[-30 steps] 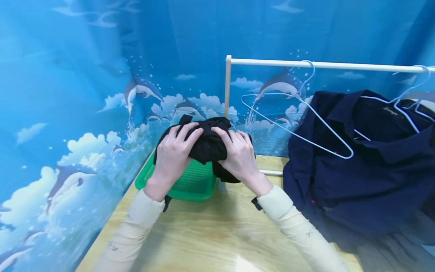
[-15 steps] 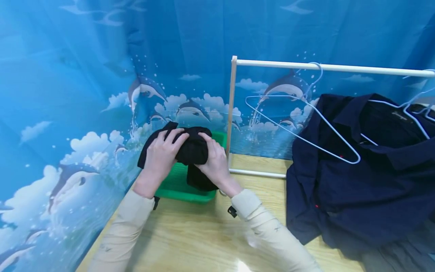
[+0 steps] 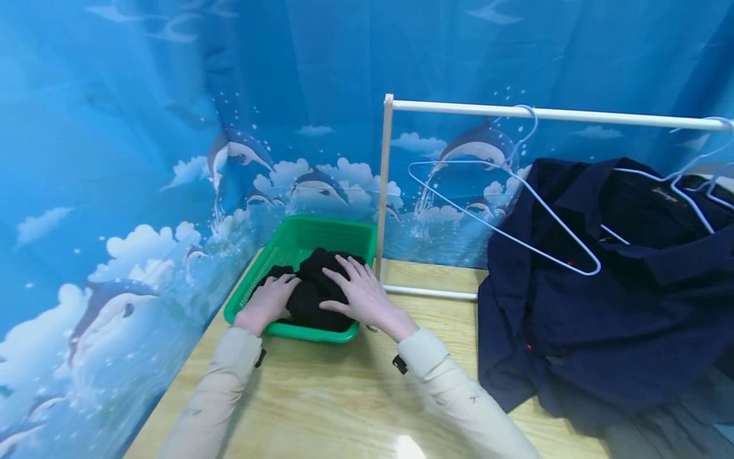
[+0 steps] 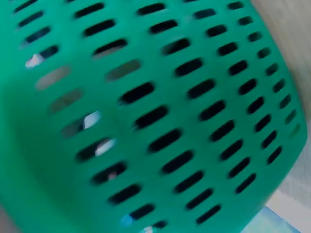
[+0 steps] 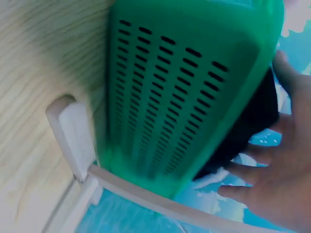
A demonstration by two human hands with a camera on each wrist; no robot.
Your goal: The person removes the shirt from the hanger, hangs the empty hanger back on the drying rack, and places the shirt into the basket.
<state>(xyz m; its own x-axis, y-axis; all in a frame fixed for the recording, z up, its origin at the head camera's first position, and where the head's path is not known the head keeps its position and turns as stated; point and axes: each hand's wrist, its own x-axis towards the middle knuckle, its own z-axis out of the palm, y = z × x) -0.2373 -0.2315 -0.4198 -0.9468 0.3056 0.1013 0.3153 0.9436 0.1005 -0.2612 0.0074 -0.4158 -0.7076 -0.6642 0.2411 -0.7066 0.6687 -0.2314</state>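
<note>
In the head view a black garment [image 3: 318,296] lies bunched inside the green plastic basket [image 3: 338,228] on the table; its kind cannot be made out. My left hand [image 3: 268,305] is over the basket's left part, its fingertips at the dark cloth. On the other side my right hand [image 3: 364,296] has its fingers spread over the garment's right part. The right wrist view shows the right hand [image 5: 277,165] with straight fingers beside the black cloth [image 5: 243,128] above the basket's rim. Only the slotted basket wall [image 4: 160,107] fills the left wrist view, hiding the left hand.
A white-barred clothes rack [image 3: 447,107] stands right of the basket. On it hang a bare pale hanger [image 3: 504,167] and a dark navy shirt [image 3: 602,306] on another hanger. Pale wooden table [image 3: 344,401] lies below; a dolphin-print curtain [image 3: 287,76] closes off the back and left.
Both hands first gripped the bundled black garment above the basket. They moved it left and down into the basket, and their fingers have since loosened and spread.
</note>
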